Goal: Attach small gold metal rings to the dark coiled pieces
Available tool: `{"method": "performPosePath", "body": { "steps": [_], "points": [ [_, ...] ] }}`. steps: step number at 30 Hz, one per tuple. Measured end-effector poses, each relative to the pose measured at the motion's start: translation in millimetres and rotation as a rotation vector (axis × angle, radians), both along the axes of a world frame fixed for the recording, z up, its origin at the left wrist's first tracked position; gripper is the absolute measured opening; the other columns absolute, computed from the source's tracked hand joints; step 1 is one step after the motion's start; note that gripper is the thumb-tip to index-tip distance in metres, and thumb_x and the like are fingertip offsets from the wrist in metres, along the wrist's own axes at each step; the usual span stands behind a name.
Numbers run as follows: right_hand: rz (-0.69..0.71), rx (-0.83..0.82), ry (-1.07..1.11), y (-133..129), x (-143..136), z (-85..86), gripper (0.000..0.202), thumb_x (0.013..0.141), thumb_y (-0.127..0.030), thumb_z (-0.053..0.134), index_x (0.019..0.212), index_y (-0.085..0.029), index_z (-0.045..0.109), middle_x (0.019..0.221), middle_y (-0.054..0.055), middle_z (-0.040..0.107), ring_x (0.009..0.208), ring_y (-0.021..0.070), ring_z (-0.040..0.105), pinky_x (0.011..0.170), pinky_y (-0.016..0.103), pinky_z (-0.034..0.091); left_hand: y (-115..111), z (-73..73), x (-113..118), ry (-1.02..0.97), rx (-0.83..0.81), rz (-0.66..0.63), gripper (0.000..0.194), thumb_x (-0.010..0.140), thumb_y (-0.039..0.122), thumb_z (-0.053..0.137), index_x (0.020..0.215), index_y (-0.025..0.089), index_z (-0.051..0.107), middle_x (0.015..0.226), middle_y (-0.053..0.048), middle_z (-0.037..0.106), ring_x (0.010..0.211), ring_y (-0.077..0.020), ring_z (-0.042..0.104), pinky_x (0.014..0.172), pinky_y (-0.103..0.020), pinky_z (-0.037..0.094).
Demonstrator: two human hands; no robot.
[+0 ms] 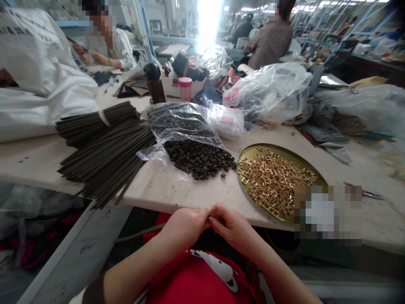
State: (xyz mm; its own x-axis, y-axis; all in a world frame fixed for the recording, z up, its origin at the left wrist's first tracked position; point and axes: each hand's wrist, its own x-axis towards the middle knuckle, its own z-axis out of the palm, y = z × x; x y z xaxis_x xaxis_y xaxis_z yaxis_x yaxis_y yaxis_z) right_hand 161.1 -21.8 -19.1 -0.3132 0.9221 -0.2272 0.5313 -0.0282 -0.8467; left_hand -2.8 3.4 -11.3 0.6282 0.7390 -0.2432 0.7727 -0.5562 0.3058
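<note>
Head view: our left hand (185, 226) and right hand (232, 228) meet fingertip to fingertip, pinching something too small to identify. We judge it could slip into our lap, since both hands sit off the table edge (190, 207), short of the brass tray (249, 153).

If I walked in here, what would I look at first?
Probably the round gold tray on the right side of the table, heaped with shiny gold buckles. Left of it, dark little loops spill from a clear plastic bag, beside a bundle of dark strips. Near the table edge, the left hand and right hand pinch something tiny together.
</note>
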Motion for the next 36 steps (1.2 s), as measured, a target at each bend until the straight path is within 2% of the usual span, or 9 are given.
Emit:
{"method": "performPosePath", "body": {
  "steps": [3, 6, 11, 14, 19, 24, 26, 32, 36],
  "points": [
    [-0.022, -0.064, 0.102, 1.3, 0.4, -1.8, 0.004, 0.080, -0.025, 0.044, 0.079, -0.021, 0.044, 0.061, -0.006, 0.049, 0.057, 0.0094, 0.045, 0.053, 0.022, 0.031, -0.5, 0.1, 0.0, -0.004, 0.018, -0.011, 0.029, 0.090, 0.037, 0.036, 0.094, 0.018, 0.057, 0.080, -0.007, 0.070, 0.072, -0.0254, 0.067, 0.059, -0.032, 0.048],
    [-0.029, -0.088, 0.150, 3.9, 0.6, -4.0, 0.006, 0.078, -0.022, 0.044, 0.073, -0.020, 0.043, 0.060, -0.006, 0.044, 0.056, 0.0087, 0.042, 0.052, 0.021, 0.031, -1.2, -1.1, 1.4, 0.002, 0.036, -0.010, 0.028, 0.090, 0.035, 0.037, 0.091, 0.017, 0.058, 0.078, -0.007, 0.070, 0.069, -0.0245, 0.066, 0.058, -0.030, 0.048],
    [-0.013, -0.030, -0.063, 5.7, -0.3, -1.6, 0.008, 0.073, -0.018, 0.045, 0.066, -0.020, 0.043, 0.057, -0.006, 0.044, 0.055, 0.0093, 0.039, 0.051, 0.022, 0.028, -3.8, -6.8, 3.3, 0.001, 0.056, -0.043, 0.022, 0.088, 0.023, 0.038, 0.087, 0.015, 0.059, 0.076, -0.008, 0.069, 0.067, -0.0239, 0.066, 0.056, -0.029, 0.047],
    [-0.018, -0.004, -0.117, 3.2, -1.2, 1.3, 0.007, 0.075, -0.021, 0.047, 0.068, -0.020, 0.046, 0.060, -0.004, 0.049, 0.057, 0.0106, 0.043, 0.053, 0.023, 0.030, -4.1, -5.6, 3.1, 0.010, 0.047, -0.002, 0.025, 0.089, 0.028, 0.037, 0.086, 0.016, 0.059, 0.075, -0.008, 0.069, 0.066, -0.0238, 0.066, 0.056, -0.029, 0.047],
    [-0.009, 0.194, -0.158, -3.5, -2.7, 1.5, 0.016, 0.084, -0.025, 0.041, 0.072, -0.020, 0.050, 0.067, 0.000, 0.056, 0.063, 0.0132, 0.049, 0.058, 0.025, 0.033, -2.4, -0.4, 2.9, 0.015, 0.034, 0.060, 0.033, 0.091, 0.039, 0.033, 0.087, 0.018, 0.058, 0.075, -0.008, 0.070, 0.069, -0.0245, 0.066, 0.057, -0.030, 0.047],
    [0.145, 0.371, -0.259, -3.4, -1.7, 1.4, 0.021, 0.086, -0.020, 0.038, 0.071, -0.020, 0.053, 0.067, 0.002, 0.058, 0.063, 0.0132, 0.048, 0.059, 0.025, 0.031, -4.7, -7.7, 4.3, 0.027, 0.006, 0.017, 0.029, 0.090, 0.035, 0.035, 0.088, 0.018, 0.057, 0.080, -0.007, 0.070, 0.071, -0.0257, 0.067, 0.059, -0.032, 0.049],
    [0.146, 0.328, -0.248, -1.7, 0.0, 1.6, 0.018, 0.083, -0.019, 0.042, 0.070, -0.019, 0.053, 0.067, 0.001, 0.057, 0.063, 0.0126, 0.048, 0.058, 0.025, 0.031, -6.9, -10.2, 4.8, 0.030, 0.007, 0.010, 0.027, 0.090, 0.033, 0.035, 0.089, 0.017, 0.057, 0.080, -0.007, 0.070, 0.070, -0.0258, 0.066, 0.059, -0.033, 0.049],
    [0.057, -0.033, 0.024, 3.1, 3.6, 0.7, 0.008, 0.077, -0.020, 0.047, 0.070, -0.018, 0.051, 0.059, -0.004, 0.050, 0.057, 0.0094, 0.044, 0.052, 0.021, 0.031, -12.6, -7.7, 4.6, -0.043, 0.011, 0.044, 0.029, 0.090, 0.036, 0.035, 0.091, 0.017, 0.057, 0.078, -0.007, 0.070, 0.069, -0.0241, 0.067, 0.058, -0.030, 0.048],
    [0.114, 0.022, -0.124, 4.7, 1.8, 6.3, 0.011, 0.073, -0.016, 0.046, 0.062, -0.019, 0.046, 0.057, -0.005, 0.045, 0.055, 0.0087, 0.040, 0.051, 0.022, 0.025, -15.8, -14.1, 5.5, -0.036, 0.020, 0.017, 0.026, 0.089, 0.033, 0.038, 0.086, 0.016, 0.058, 0.076, -0.007, 0.069, 0.067, -0.0243, 0.067, 0.057, -0.029, 0.048]
  ]
}}
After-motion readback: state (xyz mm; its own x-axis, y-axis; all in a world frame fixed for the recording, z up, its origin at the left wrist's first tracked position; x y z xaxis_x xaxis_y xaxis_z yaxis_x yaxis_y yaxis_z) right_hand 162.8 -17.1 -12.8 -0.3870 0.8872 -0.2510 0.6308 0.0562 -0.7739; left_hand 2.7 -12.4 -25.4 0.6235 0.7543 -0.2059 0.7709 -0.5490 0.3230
